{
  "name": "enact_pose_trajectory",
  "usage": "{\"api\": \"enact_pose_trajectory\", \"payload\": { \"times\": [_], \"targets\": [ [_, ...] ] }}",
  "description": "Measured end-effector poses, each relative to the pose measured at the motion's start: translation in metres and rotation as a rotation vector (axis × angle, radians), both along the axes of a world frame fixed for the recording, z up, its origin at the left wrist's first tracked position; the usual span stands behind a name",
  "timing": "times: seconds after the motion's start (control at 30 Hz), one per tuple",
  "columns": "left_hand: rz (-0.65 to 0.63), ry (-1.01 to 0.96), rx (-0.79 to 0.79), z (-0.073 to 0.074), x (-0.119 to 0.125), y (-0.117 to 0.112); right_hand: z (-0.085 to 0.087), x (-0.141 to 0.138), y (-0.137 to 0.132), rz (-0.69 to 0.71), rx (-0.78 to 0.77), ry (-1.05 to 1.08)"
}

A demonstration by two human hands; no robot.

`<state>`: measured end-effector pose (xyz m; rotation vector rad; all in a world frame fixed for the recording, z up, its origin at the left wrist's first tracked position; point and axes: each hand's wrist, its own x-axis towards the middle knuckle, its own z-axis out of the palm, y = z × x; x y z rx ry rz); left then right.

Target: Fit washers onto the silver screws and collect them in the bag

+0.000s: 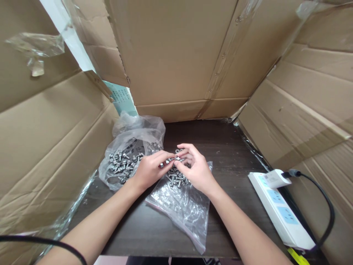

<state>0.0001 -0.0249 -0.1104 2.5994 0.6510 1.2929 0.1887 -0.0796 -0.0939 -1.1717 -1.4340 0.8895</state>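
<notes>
My left hand and my right hand meet over the middle of the table, fingertips closed around a small metal bolt. The fingers cover part of it, and its fine details are too small to read. More small metal pieces show by the left fingers. Just beneath the hands, a pile of loose bolts lies on a clear flat zip bag. Beyond the right fingers are a few flat washers. Left of my left hand stands an opened plastic bag with many bolts inside.
Cardboard walls enclose the dark table at the back and both sides. A white power strip with a plugged-in adapter and black cable lies at right. Another black cable crosses the lower left.
</notes>
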Motion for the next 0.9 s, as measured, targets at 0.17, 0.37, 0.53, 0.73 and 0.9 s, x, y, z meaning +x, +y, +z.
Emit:
{"api": "enact_pose_trajectory", "payload": {
  "times": [0.17, 0.37, 0.53, 0.73, 0.9],
  "targets": [
    [0.019, -0.019, -0.023, 0.0, 0.0, -0.001, -0.001, -0.002, 0.0, -0.004, 0.007, 0.019],
    [0.023, -0.019, -0.024, 0.002, 0.0, -0.001, 0.001, -0.002, 0.0, -0.011, 0.012, 0.008],
    [0.03, -0.017, -0.044, 0.001, 0.0, -0.001, 0.003, -0.001, 0.0, -0.021, 0.007, -0.013],
    [0.032, -0.033, -0.038, 0.002, 0.001, -0.002, 0.007, 0.002, -0.001, -0.067, 0.002, -0.074],
    [0.016, -0.035, -0.023, 0.004, 0.001, -0.002, 0.009, 0.001, -0.002, -0.04, -0.027, -0.151]
  ]
}}
